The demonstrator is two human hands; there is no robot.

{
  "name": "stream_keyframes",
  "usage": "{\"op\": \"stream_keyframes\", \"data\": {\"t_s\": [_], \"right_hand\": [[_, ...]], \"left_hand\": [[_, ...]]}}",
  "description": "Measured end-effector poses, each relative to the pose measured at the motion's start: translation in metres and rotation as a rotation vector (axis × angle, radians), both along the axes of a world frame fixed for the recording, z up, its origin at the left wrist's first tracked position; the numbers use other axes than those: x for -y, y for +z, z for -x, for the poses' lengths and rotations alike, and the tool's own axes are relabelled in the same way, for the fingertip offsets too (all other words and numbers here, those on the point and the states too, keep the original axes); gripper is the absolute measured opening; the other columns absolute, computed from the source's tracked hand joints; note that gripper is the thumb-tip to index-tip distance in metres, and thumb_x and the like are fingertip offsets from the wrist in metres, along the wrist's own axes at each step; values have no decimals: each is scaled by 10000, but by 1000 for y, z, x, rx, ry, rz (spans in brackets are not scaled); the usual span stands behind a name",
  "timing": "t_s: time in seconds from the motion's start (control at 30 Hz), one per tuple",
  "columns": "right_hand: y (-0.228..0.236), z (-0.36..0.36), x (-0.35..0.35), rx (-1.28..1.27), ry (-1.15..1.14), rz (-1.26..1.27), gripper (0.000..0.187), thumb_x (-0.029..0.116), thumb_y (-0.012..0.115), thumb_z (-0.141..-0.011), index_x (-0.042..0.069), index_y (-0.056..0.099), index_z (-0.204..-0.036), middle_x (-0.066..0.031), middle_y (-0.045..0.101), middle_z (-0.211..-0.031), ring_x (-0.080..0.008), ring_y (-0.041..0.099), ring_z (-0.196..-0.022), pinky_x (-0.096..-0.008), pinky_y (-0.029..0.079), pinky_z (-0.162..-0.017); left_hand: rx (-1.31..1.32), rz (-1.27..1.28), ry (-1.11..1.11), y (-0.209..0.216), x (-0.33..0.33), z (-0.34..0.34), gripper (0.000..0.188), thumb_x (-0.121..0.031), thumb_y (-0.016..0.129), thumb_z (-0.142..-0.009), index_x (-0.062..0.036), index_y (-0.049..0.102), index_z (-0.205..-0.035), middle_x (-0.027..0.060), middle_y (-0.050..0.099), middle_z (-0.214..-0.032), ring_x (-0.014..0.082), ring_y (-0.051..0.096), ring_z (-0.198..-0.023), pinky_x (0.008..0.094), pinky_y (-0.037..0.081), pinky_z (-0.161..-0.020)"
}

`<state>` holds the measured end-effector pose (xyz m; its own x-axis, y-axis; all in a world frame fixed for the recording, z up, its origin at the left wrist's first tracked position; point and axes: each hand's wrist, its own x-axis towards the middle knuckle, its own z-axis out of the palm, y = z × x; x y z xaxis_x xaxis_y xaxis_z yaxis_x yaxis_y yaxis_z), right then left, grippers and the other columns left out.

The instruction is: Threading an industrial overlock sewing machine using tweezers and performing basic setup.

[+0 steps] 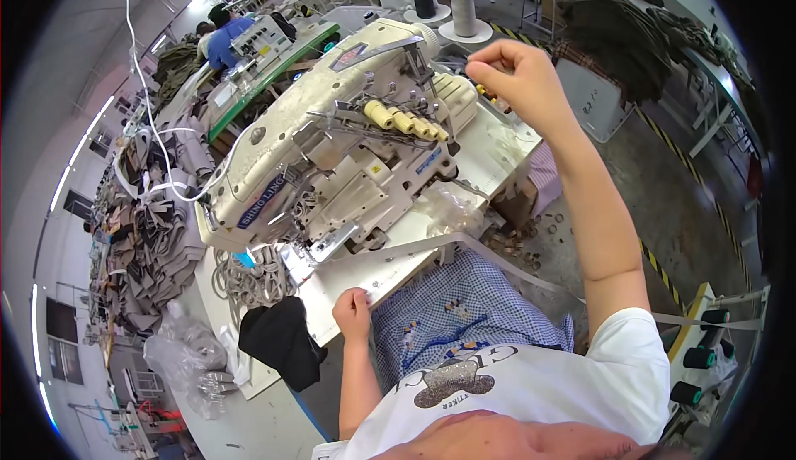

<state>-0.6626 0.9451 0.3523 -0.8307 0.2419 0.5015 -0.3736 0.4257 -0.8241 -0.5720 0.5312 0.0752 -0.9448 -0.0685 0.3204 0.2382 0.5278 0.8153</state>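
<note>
Industrial sewing machine (332, 95) stands in front of us on a white worktable (365, 272), with a light grey strip (398, 250) running from beside its needle area, over the table edge and across our lap. We judge the step in hand to be tending the machine's thread, since our right hand (516, 80) is raised past the machine's far right end, near the grey thread cone (463, 15). Its thumb and forefinger are pinched together, though any thread between them is too fine for us to make out. The next move probably calls for a light, steady pull toward the pale yellow tension knobs (404, 120), without snagging.

Our left hand (351, 315) is curled closed at the near table edge, just beside the black cloth (282, 341); we cannot tell whether it grips anything. From it, the machine lies ahead, well apart from the fingers, and the strip passes between the two.
</note>
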Motion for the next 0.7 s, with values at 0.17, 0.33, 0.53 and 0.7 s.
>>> {"op": "stream_keyframes", "data": {"t_s": [0.17, 0.33, 0.53, 0.7], "right_hand": [[23, 13, 7, -7, -80, -103, 237, 210, 732, -839, -7, 709, -933, -16, 667, -763, -62, 594, -698, -234, 472, -651], [21, 22, 5, -18, -144, -185, 273, 246, 747, -807, -3, 718, -916, -46, 689, -762, -96, 623, -697, -264, 495, -682], [23, 26, 5, -12, -154, -222, 274, 253, 740, -809, -2, 722, -907, -56, 695, -759, -103, 633, -695, -271, 498, -681], [28, 24, 10, 16, -157, -236, 275, 258, 735, -815, -2, 723, -904, -59, 702, -770, -100, 637, -705, -267, 498, -681]], "left_hand": [[-6, -14, -27, 3, -2, 3, 292, -239, 570, -953, -2, 659, -809, 81, 633, -671, 187, 612, -613, 302, 471, -596], [19, 13, -27, 6, -1, 2, 308, -260, 574, -956, -5, 659, -807, 79, 633, -672, 190, 613, -617, 301, 471, -599], [18, 11, -18, 4, -2, 2, 302, -257, 579, -952, -8, 660, -803, 76, 634, -673, 186, 611, -616, 301, 472, -601], [19, 12, -15, 3, -1, 3, 291, -246, 581, -949, -8, 661, -801, 73, 637, -675, 178, 609, -612, 295, 470, -591]]}}
